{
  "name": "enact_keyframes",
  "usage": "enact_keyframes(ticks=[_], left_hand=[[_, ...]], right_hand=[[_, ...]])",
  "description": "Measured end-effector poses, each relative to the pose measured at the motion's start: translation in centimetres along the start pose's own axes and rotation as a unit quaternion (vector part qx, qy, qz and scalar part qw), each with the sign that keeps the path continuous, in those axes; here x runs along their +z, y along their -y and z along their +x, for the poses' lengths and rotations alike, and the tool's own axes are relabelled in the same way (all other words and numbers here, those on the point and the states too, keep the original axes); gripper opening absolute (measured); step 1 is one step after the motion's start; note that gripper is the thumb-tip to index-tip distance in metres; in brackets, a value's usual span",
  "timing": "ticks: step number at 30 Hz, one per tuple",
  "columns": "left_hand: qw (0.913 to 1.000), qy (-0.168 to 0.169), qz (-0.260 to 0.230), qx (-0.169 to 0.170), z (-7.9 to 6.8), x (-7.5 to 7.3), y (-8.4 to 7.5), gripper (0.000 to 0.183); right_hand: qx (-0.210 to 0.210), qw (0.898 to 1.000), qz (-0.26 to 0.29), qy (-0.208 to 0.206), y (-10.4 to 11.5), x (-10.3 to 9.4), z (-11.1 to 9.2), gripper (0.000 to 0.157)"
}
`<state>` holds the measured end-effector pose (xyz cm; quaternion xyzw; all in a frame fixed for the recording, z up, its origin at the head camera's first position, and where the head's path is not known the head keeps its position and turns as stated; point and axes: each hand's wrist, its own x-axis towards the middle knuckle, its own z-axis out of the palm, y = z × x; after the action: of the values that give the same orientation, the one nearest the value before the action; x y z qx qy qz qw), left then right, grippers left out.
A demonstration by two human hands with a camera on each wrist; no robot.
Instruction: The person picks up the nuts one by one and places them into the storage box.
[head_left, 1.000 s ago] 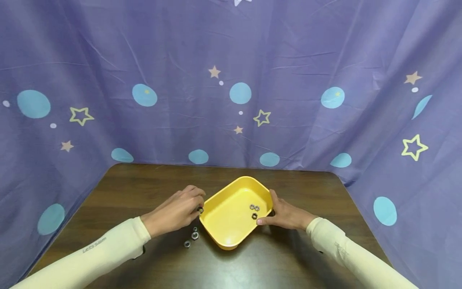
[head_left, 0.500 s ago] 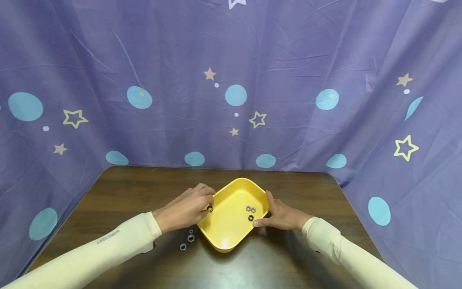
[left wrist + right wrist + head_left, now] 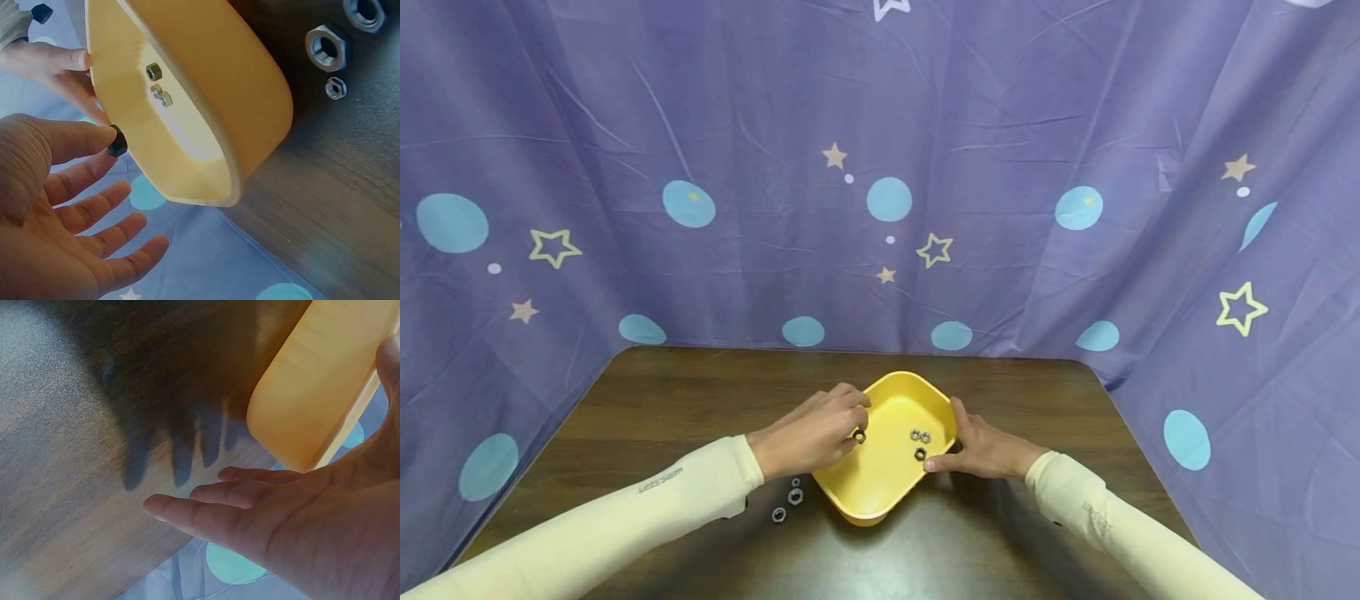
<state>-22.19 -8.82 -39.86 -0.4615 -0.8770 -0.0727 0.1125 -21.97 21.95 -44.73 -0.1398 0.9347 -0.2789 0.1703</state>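
Observation:
Over the left side of a yellow tray (image 3: 880, 492), my left hand (image 3: 816, 429) pinches a black hex nut (image 3: 859, 436) between thumb and index finger. The left wrist view shows this black nut (image 3: 117, 144) close to the tray's rim, with the other fingers spread. My right hand (image 3: 988, 450) holds the tray's right corner, thumb at the near rim and index finger along the far side; its remaining fingers (image 3: 194, 512) stretch out straight beside the wall. Inside the tray lie two small silver nuts (image 3: 921, 436) and a dark nut (image 3: 921, 454).
On the dark wooden table (image 3: 700, 383), left of the tray, lie a tiny nut (image 3: 796, 482), a larger silver nut (image 3: 795, 497) and another silver nut (image 3: 778, 515). A purple curtain (image 3: 760, 283) with stars and blue spots hangs behind the table.
My left hand has moved right with the black nut, from beside the tray's left rim to over its inside. The right hand stays at the tray's corner.

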Motion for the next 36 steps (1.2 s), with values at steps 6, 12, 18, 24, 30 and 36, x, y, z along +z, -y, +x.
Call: enact_keyframes(ticks=[6,12,18,24,30,36], left_hand=[[0.9998,0.002,0.010,0.016,0.9,0.2,-0.1,0.014],[0.9992,0.012,0.021,0.032,1.7,0.2,-0.1,0.010],[0.9987,0.029,0.018,0.037,2.7,0.7,-0.1,0.007],[0.9975,0.049,0.026,0.044,3.5,1.4,-0.1,0.006],[0.9967,0.062,0.028,0.044,4.2,2.4,0.1,0.006],[0.9957,0.068,0.030,0.055,5.1,3.7,0.3,0.010]], right_hand=[[0.000,1.000,-0.004,-0.004,-0.2,0.1,0.1,0.129],[-0.011,1.000,-0.005,-0.013,-0.2,0.0,0.1,0.127],[-0.014,1.000,-0.008,-0.014,-0.2,0.0,0.1,0.127],[-0.015,1.000,-0.015,-0.015,-0.2,0.0,0.2,0.127],[-0.010,1.000,-0.019,-0.009,-0.1,0.0,0.1,0.128],[-0.011,1.000,-0.010,-0.006,-0.2,0.0,0.1,0.128]])
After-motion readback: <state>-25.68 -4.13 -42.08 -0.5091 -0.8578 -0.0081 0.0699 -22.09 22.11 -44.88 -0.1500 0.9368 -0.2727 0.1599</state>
